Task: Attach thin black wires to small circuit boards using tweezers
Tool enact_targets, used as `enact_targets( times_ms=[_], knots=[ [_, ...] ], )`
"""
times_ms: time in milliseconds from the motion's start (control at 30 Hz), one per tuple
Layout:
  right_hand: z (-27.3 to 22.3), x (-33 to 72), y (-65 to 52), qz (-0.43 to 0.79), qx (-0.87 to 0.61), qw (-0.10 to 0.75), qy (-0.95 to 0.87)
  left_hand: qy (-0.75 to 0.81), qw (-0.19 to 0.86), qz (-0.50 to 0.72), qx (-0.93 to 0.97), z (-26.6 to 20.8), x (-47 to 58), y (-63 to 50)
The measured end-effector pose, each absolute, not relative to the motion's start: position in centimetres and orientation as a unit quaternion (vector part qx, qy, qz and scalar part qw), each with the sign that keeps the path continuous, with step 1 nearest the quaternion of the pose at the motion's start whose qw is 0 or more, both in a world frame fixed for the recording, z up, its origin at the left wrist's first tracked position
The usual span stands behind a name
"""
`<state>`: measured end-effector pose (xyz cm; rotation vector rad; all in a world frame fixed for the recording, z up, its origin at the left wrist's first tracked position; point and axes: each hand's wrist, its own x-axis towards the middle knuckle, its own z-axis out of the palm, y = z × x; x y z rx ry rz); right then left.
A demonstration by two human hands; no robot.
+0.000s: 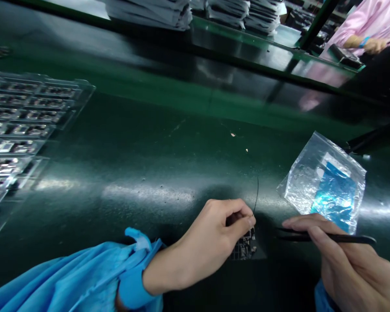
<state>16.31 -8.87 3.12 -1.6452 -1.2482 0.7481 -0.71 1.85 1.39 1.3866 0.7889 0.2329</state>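
Between thumb and fingertips, my left hand (222, 227) pinches a thin black wire (257, 193), whose free end sticks up and away from me. Just under those fingers lies a small dark circuit board (245, 249), partly covered by the hand. Black tweezers (338, 238) rest in my right hand (351, 264), held between thumb and fingers with the tips pointing left towards the board. The tweezer tips look slightly apart, with nothing visible between them. A gap separates them from the board and the wire.
A clear plastic bag (331, 186) with blue sheets lies beyond my right hand. Clear trays (81, 93) of circuit boards stand at the left. Small scraps (233, 134) dot the green table (133, 130). Stacked sheets (149, 13) sit on a back shelf; a person in pink (360, 26) is behind it.
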Motion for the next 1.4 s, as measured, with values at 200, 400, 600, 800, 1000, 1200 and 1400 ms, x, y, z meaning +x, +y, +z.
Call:
enact_targets(
  times_ms=[200,400,600,800,1000,1200,1400],
  knots=[
    [2.8,16.3,-9.2,0.269,-0.713,0.407,-0.503,0.363,0.673,0.068,0.641,1.5,-1.3,2.2],
    [2.8,16.3,-9.4,0.310,-0.713,0.377,-0.503,0.355,0.684,0.000,0.637,1.5,-1.6,2.1],
    [2.1,14.7,-9.7,0.325,-0.731,0.443,-0.405,0.349,0.663,-0.009,0.662,1.1,-1.6,2.2],
    [1.1,13.0,-10.2,0.362,-0.725,0.461,-0.362,0.346,0.649,-0.004,0.678,1.1,-1.6,2.4],
    [0.6,13.3,-10.8,0.350,-0.721,0.465,-0.376,0.331,0.696,0.006,0.638,1.5,-1.6,2.2],
    [0.6,13.0,-11.0,0.346,-0.737,0.464,-0.350,0.321,0.705,-0.016,0.632,1.2,-1.3,2.3],
    [0.8,13.0,-10.1,0.346,-0.704,0.510,-0.353,0.347,0.682,0.048,0.642,1.0,-1.4,2.0]
  ],
)
